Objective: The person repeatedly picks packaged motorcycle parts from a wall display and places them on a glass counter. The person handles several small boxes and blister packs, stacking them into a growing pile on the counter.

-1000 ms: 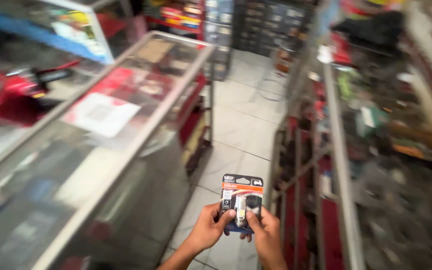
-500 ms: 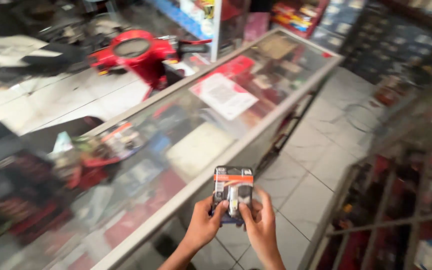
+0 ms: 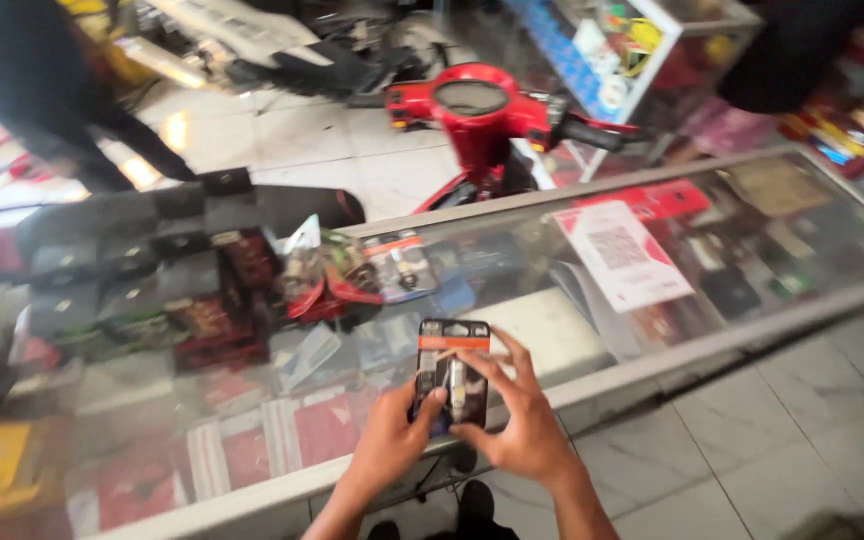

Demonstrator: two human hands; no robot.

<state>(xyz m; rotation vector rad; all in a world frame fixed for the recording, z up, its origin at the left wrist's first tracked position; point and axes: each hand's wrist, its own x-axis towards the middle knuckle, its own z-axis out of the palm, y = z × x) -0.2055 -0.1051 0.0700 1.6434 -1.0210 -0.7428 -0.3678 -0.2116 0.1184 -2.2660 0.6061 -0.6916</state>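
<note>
A small blister pack (image 3: 451, 372), dark with an orange band and a small bulb behind clear plastic, is upright between both my hands. My left hand (image 3: 392, 440) grips its lower left edge with the thumb on the front. My right hand (image 3: 519, 420) holds its right side, fingers spread along the edge. The pack hangs just above the glass top of a long display counter (image 3: 652, 355).
Under the counter's glass lie many packaged parts and a white printed sheet (image 3: 624, 255). On the glass rest a similar blister pack (image 3: 401, 263) and black boxes (image 3: 152, 250). A red scooter (image 3: 482, 110) stands behind the counter. A person in dark clothes (image 3: 42, 80) is at top left. Tiled floor at right.
My view has swung left from the aisle to the counter. Both hands kept hold of the pack and brought it over the glass top.
</note>
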